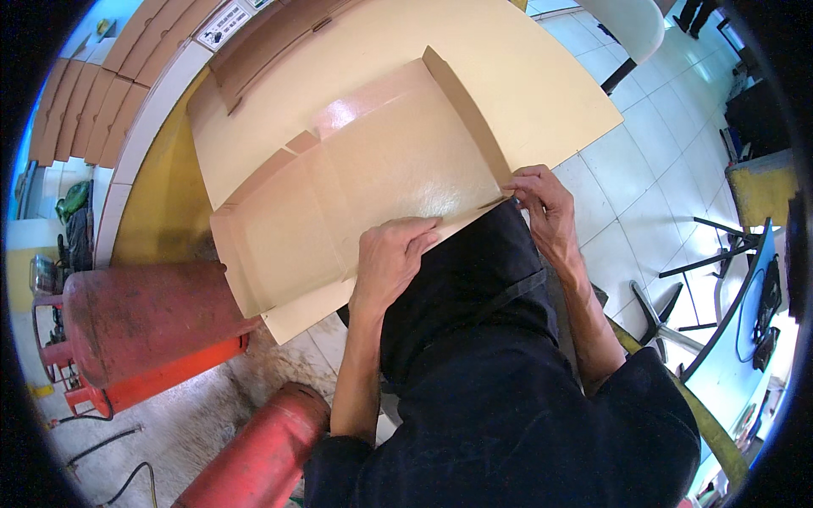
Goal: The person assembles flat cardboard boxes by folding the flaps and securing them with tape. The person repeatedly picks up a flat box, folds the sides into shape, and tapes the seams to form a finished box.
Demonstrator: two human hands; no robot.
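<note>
A brown cardboard box (385, 169), its sides partly folded up and its inside shiny, lies open on a pale yellow tabletop (533, 80) in front of me. My left hand (391, 258) is closed over the box's near edge, its fingertips curled onto the cardboard. At the near right corner, my right hand (544, 210) pinches the folded cardboard where two sides meet. The far right side panel stands up, while the left side is raised low.
Another folded cardboard piece (275, 51) lies at the back. Stacked brown boxes (93, 110) stand at far left. Red gas cylinders (152, 322) lie on the floor at left. At right are a blue tabletop (732, 313), a chair base (665, 317) and a white chair (631, 25).
</note>
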